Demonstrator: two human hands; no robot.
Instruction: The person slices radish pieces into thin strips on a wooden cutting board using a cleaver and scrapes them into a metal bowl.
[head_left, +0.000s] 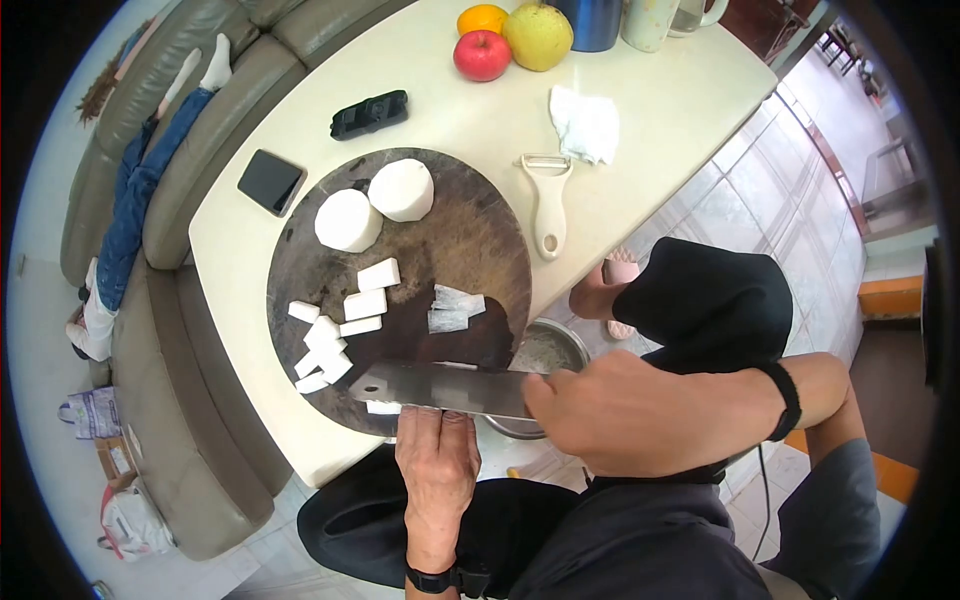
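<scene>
My right hand is closed around the handle of a cleaver, whose wide blade lies over the front edge of a round wooden board. Beside the blade, the fingers of my left hand are together, their tips at the board's front edge; what they hold, if anything, is hidden. A white piece shows just left of these fingertips. Two thick white round chunks stand at the back of the board. Several cut white blocks lie at its left and middle, and thin translucent slices at its right.
On the table are a peeler, a white cloth, a black object, a phone, fruit and a blue container. A metal bowl is below the table edge. A person lies on the sofa.
</scene>
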